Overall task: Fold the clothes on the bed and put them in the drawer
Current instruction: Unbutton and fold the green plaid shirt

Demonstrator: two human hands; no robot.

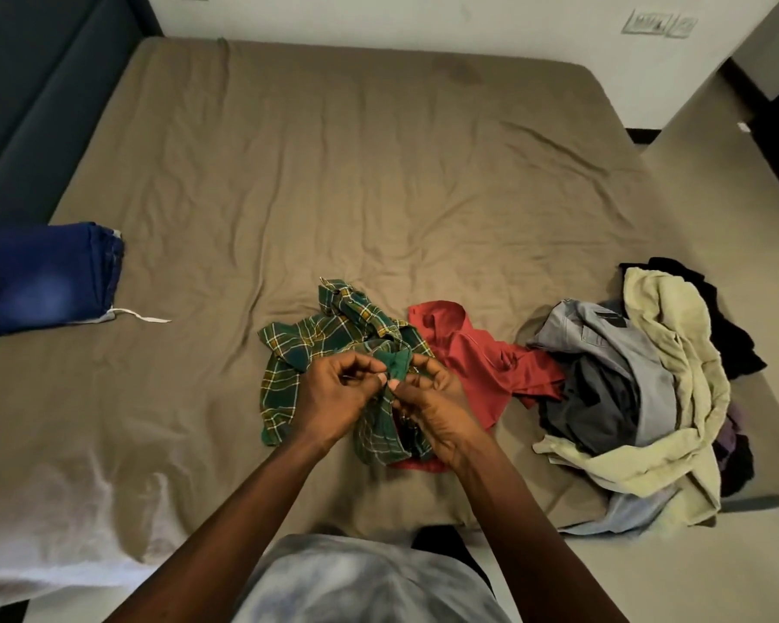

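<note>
Shirt [289, 353]: crumpled, lengthwise away from you.
Grip: your left hand [333, 393] and right hand [432, 409] pinch its middle.

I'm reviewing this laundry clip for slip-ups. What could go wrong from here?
1. The plaid shirt, pinched near its collar by the left hand and right hand, lies crumpled and partly over the red shirt. Lifting or spreading it may drag the red one along.
2. The pile of clothes sits at the corner of the bed, with some cloth hanging over the edge. It could slide to the floor.
</note>
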